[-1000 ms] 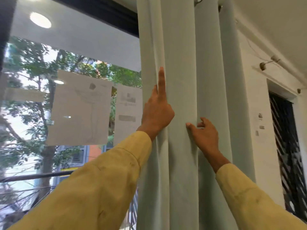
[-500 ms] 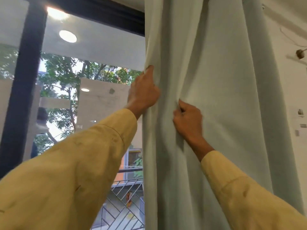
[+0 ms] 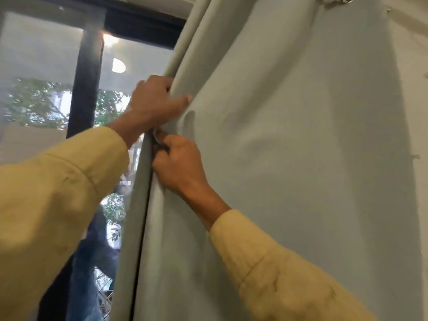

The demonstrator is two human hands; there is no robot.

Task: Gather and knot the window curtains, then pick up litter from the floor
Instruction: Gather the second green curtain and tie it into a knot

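The curtain is hung right of the window. Its left edge is free beside the dark post, and the wall is met at its right. Its long axis is near vertical, leaning right upward. The edge is gripped by the left hand, and a fold just below is pinched by the right hand. Against 0.5 s ago, the 2 hands are closer together.

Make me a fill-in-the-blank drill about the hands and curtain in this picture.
1. The left hand grips the curtain ____ the right hand.
2. Both sleeves are ____ in colour.
3. The window bar behind the left hand is ____.
Missing words: above; yellow; black.
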